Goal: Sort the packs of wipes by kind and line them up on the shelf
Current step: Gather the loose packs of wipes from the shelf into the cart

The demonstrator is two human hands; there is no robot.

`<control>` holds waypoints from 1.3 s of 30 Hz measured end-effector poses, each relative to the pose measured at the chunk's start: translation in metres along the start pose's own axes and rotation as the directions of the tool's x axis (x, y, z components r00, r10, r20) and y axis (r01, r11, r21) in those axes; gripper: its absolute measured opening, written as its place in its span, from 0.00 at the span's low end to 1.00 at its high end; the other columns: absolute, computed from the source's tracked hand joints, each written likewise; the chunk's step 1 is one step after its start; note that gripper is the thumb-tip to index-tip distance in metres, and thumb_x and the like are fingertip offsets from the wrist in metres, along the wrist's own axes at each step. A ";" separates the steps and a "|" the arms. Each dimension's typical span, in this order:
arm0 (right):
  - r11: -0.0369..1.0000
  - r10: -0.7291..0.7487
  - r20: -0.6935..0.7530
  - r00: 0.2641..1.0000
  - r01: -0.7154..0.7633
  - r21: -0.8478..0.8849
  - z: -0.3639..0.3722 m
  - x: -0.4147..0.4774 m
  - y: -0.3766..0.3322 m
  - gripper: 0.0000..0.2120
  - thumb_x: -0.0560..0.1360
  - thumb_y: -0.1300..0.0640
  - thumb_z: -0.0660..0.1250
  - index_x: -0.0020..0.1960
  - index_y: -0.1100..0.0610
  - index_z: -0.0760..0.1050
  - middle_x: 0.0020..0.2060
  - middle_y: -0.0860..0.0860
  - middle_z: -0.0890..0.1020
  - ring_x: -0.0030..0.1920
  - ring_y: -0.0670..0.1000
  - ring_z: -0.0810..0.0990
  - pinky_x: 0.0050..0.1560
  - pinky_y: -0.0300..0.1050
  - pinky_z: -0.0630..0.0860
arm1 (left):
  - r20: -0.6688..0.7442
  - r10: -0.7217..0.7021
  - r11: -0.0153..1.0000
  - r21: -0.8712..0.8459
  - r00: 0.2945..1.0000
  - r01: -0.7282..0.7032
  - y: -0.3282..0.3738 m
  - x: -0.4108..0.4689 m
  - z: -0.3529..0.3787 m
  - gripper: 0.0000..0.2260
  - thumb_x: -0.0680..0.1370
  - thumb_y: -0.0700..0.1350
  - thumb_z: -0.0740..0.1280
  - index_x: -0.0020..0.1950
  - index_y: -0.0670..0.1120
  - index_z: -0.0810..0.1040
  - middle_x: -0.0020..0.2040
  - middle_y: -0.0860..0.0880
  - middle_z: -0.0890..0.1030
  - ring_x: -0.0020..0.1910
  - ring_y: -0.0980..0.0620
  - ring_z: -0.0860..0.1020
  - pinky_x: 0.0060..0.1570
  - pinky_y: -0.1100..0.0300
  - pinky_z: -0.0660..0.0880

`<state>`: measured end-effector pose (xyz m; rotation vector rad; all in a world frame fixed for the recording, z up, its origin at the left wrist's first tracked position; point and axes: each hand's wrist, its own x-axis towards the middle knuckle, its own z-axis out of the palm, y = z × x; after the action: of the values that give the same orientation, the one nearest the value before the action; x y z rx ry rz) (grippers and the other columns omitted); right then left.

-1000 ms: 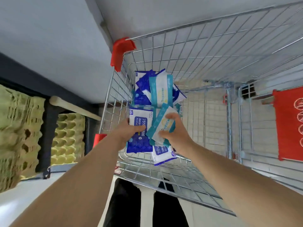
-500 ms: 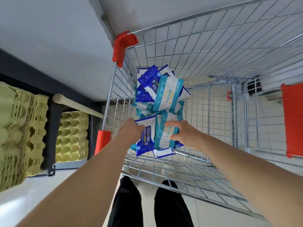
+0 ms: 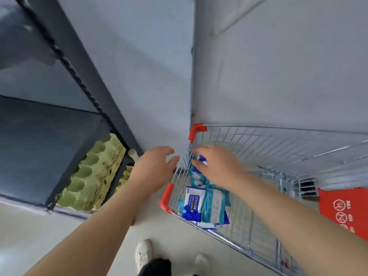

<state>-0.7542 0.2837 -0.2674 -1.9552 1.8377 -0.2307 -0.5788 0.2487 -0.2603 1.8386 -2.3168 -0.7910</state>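
Wire cart (image 3: 278, 144) stands in a wall corner, and everything below is placed relative to it. Frame is motion-blurred.

Left hand (image 3: 153, 168) is just outside the cart's left rim, raised, fingers spread and loose, grasping nothing.

Right hand (image 3: 218, 166) is over the cart's left side, inside the rim line, fingers stretched toward the far left corner. A bit of blue pack shows between thumb and forefinger. Cannot tell if the hand grips it or if it just lies behind, too blurry.

Packs of wipes are all in the cart, piled along its left wall on the basket floor. Blue-and-white pack (image 3: 194, 204) lies flat at the near left end, with "75%" print on it. Teal-and-white pack (image 3: 213, 206) touches its right side. More packs lie partly under these two and more beyond them, under the right hand, count unclear.

Red corner guards: far left corner (image 3: 197, 129) and near left corner (image 3: 167, 198) of the cart. Red seat flap (image 3: 344, 214) with white round symbols hangs at the cart's right end.

Dark shelf (image 3: 49, 140) is left of the cart, well apart from the packs. Yellow-green egg trays (image 3: 93, 176) sit stacked in its lower bay. Light shoes (image 3: 143, 253) are on the floor near the cart's near left corner.
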 end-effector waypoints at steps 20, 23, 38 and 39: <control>0.850 -0.497 -0.354 0.792 0.527 -0.014 -0.113 0.070 -0.501 0.19 0.79 0.47 0.60 0.69 0.49 0.71 0.65 0.45 0.76 0.57 0.51 0.77 0.62 0.46 0.71 | -0.745 -0.055 0.998 -0.059 0.664 0.017 -0.262 -0.183 -0.401 0.13 0.77 0.52 0.66 0.60 0.51 0.80 0.57 0.55 0.82 0.50 0.51 0.80 0.56 0.56 0.74; 0.870 -0.460 -0.352 0.815 0.493 0.006 -0.097 0.095 -0.567 0.19 0.79 0.47 0.60 0.69 0.49 0.71 0.63 0.47 0.78 0.55 0.52 0.78 0.60 0.48 0.72 | -0.737 -0.100 0.993 -0.115 0.668 0.022 -0.327 -0.184 -0.439 0.13 0.77 0.51 0.67 0.60 0.50 0.80 0.55 0.54 0.83 0.55 0.51 0.80 0.58 0.53 0.75; 0.975 -0.214 -0.291 0.932 0.220 -0.012 -0.036 0.307 -0.701 0.17 0.77 0.47 0.61 0.64 0.50 0.74 0.59 0.53 0.79 0.58 0.57 0.76 0.54 0.49 0.75 | -0.644 -0.148 0.987 -0.139 0.751 0.075 -0.529 -0.041 -0.555 0.15 0.78 0.49 0.66 0.63 0.47 0.78 0.59 0.50 0.81 0.58 0.48 0.78 0.57 0.56 0.74; 0.982 -0.185 -0.279 0.942 0.189 -0.013 -0.031 0.323 -0.703 0.18 0.77 0.46 0.61 0.64 0.51 0.74 0.59 0.54 0.79 0.58 0.57 0.76 0.54 0.50 0.75 | -0.634 -0.155 0.987 -0.129 0.758 0.094 -0.540 -0.031 -0.561 0.15 0.78 0.50 0.66 0.64 0.47 0.77 0.60 0.50 0.81 0.59 0.48 0.78 0.57 0.56 0.73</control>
<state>-0.0984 -0.0273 0.0026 -2.1806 1.8067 -0.6059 0.1163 0.0062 -0.0052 1.8489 -1.7019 -0.1936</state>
